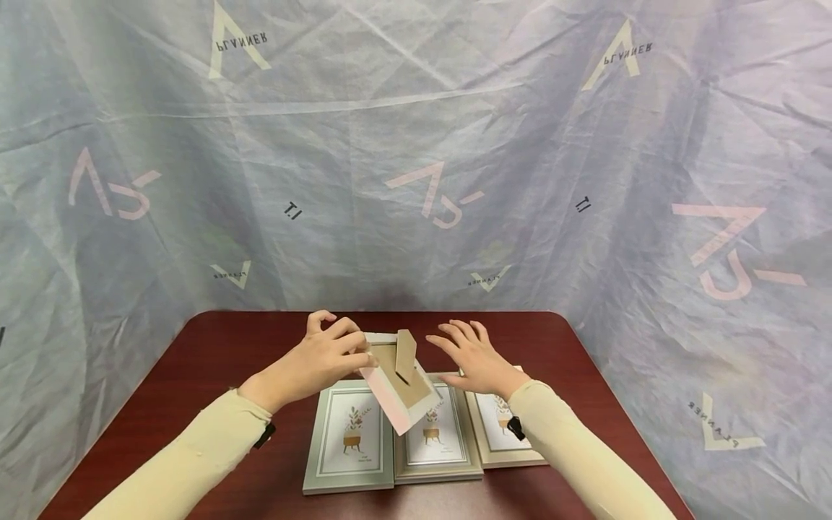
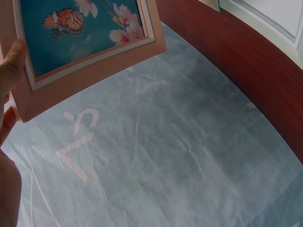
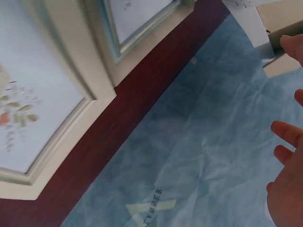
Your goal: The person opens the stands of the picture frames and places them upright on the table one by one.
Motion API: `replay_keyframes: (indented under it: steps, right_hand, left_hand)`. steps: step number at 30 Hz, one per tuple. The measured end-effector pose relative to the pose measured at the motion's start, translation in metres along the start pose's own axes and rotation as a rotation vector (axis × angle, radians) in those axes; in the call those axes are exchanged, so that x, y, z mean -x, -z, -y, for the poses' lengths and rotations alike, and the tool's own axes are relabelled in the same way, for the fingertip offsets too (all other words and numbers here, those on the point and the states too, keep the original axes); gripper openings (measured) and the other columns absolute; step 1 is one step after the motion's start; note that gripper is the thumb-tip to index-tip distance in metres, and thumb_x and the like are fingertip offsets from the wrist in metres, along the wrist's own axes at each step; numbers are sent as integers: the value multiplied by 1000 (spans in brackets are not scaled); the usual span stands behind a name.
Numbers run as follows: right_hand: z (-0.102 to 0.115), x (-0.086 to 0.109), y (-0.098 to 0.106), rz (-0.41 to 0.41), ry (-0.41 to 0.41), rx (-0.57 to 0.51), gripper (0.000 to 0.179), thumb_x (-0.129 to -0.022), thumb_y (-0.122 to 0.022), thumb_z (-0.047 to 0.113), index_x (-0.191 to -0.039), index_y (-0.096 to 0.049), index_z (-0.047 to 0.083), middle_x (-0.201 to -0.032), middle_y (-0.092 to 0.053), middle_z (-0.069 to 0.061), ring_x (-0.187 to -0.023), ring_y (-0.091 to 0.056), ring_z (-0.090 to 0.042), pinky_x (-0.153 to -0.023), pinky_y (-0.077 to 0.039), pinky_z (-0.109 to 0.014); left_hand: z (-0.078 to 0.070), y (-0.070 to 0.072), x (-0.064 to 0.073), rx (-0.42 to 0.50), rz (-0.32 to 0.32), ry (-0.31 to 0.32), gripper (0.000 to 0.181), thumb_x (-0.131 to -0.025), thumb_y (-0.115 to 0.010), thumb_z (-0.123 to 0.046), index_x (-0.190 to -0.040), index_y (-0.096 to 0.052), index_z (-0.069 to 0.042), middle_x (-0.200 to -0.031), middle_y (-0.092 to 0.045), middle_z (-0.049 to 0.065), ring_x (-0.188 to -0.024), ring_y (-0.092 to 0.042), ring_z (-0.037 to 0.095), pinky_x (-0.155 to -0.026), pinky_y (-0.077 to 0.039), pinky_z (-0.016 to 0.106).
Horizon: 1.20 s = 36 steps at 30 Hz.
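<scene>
A pink picture frame is raised and tilted above the table, gripped at its left edge by my left hand. Its brown backing and fold-out stand face the head camera. On its front, seen in the left wrist view, is a picture of an orange butterfly and pink blossoms. To the right of the frame hovers my right hand, fingers spread and holding nothing. Beneath lie a pale green picture frame, a middle beige one partly covered by the raised frame, and a cream one partly behind my right arm.
The three lying frames stand side by side on a dark red table with rounded far corners. A grey printed cloth hangs behind the table and along both sides.
</scene>
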State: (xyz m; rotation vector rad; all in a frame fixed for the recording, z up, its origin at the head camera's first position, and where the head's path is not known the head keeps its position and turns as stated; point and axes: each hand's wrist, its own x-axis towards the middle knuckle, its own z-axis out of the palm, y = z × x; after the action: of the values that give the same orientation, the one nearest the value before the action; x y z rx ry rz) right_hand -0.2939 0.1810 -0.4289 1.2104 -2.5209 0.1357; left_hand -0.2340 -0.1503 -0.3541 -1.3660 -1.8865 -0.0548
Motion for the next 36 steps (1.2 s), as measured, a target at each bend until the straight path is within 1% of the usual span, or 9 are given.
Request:
replay_keyframes:
  steps: [2, 7, 11, 16, 22, 24, 36]
  right_hand:
    - [1, -9, -2, 8, 3, 18, 68, -89, -72, 40, -147, -46, 17, -145, -43, -16, -137, -34, -35, -106, -22, -60]
    - [6, -25, -4, 12, -2, 39, 67, -89, -73, 37, -147, -46, 17, -145, -43, -17, -136, -33, -35, -105, -23, -59]
    - [8, -35, -4, 9, 1, 58, 67, -88, -74, 35, -147, -46, 18, -145, -43, -17, -136, -33, -34, -105, -24, -59]
    - [10, -43, -5, -2, 13, 54, 64, -86, -72, 30, -144, -48, 17, -142, -44, -17, -134, -34, -35, -103, -24, -60]
    - [11, -47, -7, 15, 9, 73, 61, -87, -69, 27, -143, -49, 19, -143, -44, -16, -135, -34, -35, -104, -25, -59]
    - [11, -47, -7, 24, 3, 81, 60, -87, -68, 27, -144, -49, 19, -143, -44, -16, -135, -33, -34, -104, -25, -59]
    - [10, -45, -5, 3, 8, 110, 59, -85, -72, 27, -139, -53, 17, -143, -44, -15, -134, -35, -34, -104, -26, -59]
  left_hand:
    - [-1, -1, -1, -1, 4, 2, 31, -71, -86, -26, -96, -69, -26, -94, -60, -7, -93, -54, 15, -83, -29, 52]
    - [-2, -3, -2, -1, -6, -10, 31, -71, -86, -26, -97, -70, -26, -95, -60, -7, -93, -54, 15, -82, -29, 52]
    - [-3, -4, -3, 4, -8, -14, 31, -71, -86, -26, -97, -70, -26, -94, -59, -7, -92, -53, 15, -82, -30, 52]
    - [-4, -5, -4, 4, -21, -25, 30, -71, -85, -26, -98, -70, -25, -94, -59, -7, -91, -54, 15, -82, -30, 52]
    - [-5, -5, -5, 14, -16, -21, 27, -74, -82, -27, -98, -70, -24, -94, -58, -7, -91, -54, 14, -82, -30, 52]
    - [-5, -5, -5, 12, -20, -22, 27, -73, -82, -27, -97, -70, -24, -94, -58, -7, -91, -54, 14, -81, -30, 52]
    - [-5, -8, -4, 8, -18, -14, 28, -73, -83, -28, -97, -71, -25, -94, -59, -8, -90, -54, 14, -84, -29, 52]
